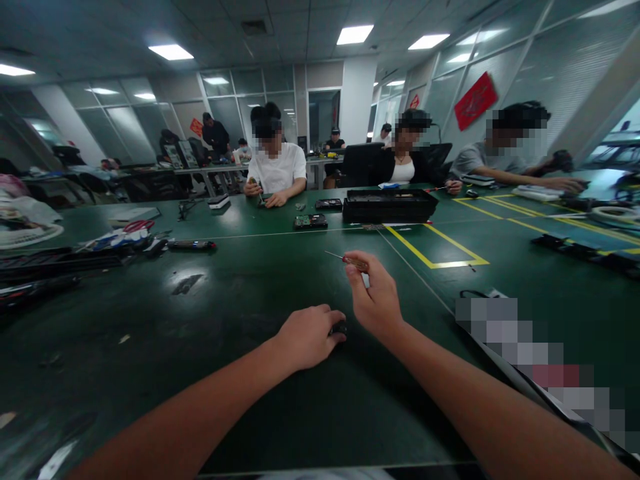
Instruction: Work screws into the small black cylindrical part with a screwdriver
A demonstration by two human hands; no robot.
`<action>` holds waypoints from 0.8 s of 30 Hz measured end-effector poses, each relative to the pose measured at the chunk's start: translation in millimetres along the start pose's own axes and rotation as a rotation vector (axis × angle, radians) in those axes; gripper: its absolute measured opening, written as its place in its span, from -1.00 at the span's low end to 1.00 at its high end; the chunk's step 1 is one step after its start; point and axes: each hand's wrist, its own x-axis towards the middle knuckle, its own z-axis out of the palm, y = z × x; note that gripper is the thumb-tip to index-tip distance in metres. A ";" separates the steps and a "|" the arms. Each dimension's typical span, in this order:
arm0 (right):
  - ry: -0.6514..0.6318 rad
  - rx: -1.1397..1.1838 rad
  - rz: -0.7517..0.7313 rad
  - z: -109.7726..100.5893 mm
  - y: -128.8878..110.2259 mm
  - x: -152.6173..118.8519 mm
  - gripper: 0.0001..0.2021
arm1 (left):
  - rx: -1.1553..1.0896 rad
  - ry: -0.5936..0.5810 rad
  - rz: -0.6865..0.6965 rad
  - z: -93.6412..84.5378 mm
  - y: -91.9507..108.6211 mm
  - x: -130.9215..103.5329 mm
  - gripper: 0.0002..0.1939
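Across the green table [240, 400], from left to right: the left hand [307, 338] grips a small dark part [339, 327] between curled fingers and thumb, low at the tabletop. The part sits below the screwdriver [357, 263], whose thin shaft points left. The right hand [380, 299] pinches the screwdriver's handle. Both hands are apart, near each other.

Left of the left hand [306, 337], open green tabletop [245, 287] gives a way forward, as far as the dark rod-shaped tool [193, 245] and the hard drive [310, 221]. The screwdriver [345, 259] in the right hand [376, 293] juts leftward across the middle, with the long black box [390, 207] standing beyond; at right, a blurred-out item [540, 367], perhaps a sheet, blocks the near side.
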 end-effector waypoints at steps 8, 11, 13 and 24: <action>-0.036 0.020 0.038 -0.5 -1.7 0.2 -0.80 | -0.016 -0.001 -0.001 1.2 5.8 4.3 -0.73; -0.041 0.016 0.042 -0.8 -2.6 0.7 -0.80 | -0.081 0.028 0.003 2.2 3.6 4.7 -0.75; -0.046 0.010 0.039 -1.0 -2.3 0.7 -0.80 | -0.139 0.049 0.003 1.4 0.5 4.4 -0.74; -0.077 0.027 0.063 -1.0 -0.7 0.8 -0.78 | -0.449 0.214 -0.209 -37.3 -66.5 -13.2 -0.68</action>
